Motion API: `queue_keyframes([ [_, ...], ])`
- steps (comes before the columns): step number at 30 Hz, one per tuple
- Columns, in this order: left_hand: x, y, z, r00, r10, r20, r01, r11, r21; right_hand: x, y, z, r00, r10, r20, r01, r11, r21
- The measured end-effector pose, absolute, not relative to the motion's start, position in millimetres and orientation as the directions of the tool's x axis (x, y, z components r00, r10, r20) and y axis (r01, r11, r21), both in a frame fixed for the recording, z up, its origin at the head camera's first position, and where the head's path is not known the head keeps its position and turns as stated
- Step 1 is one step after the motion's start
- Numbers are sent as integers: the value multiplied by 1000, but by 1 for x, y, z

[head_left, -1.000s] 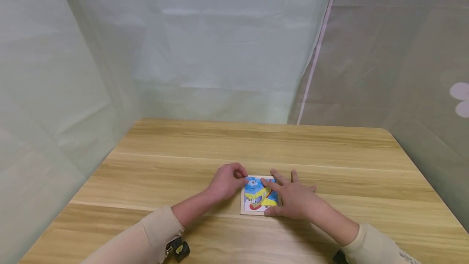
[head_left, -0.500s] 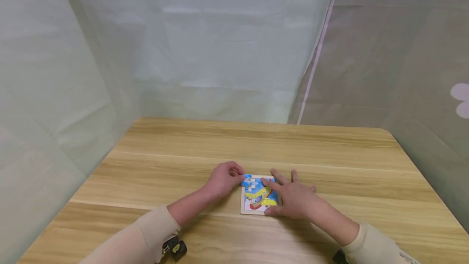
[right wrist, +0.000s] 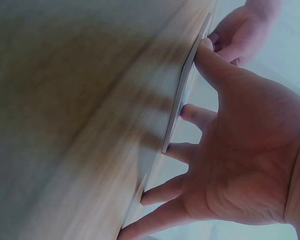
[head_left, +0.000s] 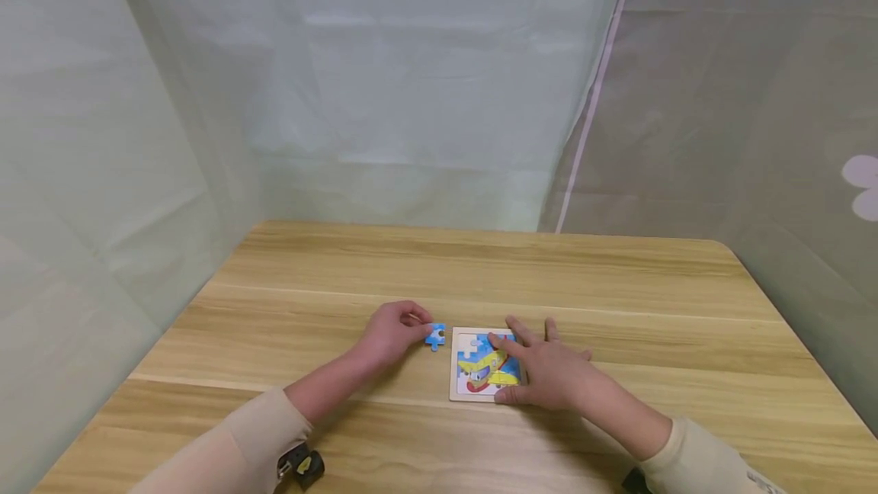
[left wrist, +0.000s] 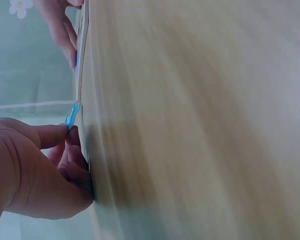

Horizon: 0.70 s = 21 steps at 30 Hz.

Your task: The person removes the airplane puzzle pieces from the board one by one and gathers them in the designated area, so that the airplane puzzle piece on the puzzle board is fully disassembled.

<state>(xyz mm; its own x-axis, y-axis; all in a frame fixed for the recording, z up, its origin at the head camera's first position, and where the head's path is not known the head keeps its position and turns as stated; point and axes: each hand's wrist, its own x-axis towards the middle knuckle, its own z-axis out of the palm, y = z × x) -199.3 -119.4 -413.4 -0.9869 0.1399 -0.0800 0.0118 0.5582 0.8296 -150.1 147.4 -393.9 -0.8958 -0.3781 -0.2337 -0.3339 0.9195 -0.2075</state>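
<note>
A small square jigsaw puzzle (head_left: 485, 364) in a pale wooden frame lies on the table, printed with a yellow aeroplane on blue sky. A light gap shows at its upper left, where the bare backing is visible. Left of the frame, my left hand (head_left: 394, 335) pinches a blue-and-white puzzle piece (head_left: 435, 335) between thumb and forefinger; the left wrist view shows this piece (left wrist: 72, 116) edge-on at the fingertips. My right hand (head_left: 552, 372) spreads its fingers over the puzzle's right side, thumb on the lower edge and forefinger on the picture.
The wood-grain table (head_left: 309, 265) reaches back to a pale hanging sheet (head_left: 425, 97), with a darker curtain (head_left: 686, 113) at the right. A black strap-on device (head_left: 302, 465) sits at the left sleeve.
My left hand has lifted the blue-and-white piece from the puzzle's upper left corner and carried it left, off the frame, uncovering the gap. My right hand has stayed in place.
</note>
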Motion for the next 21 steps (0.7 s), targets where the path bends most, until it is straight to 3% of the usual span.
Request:
queue_keyframes([
  [21, -204, -174, -416, -994, 90, -61, 2, 575, 818, -150, 143, -394, -890, -389, -237, -342, 914, -215],
])
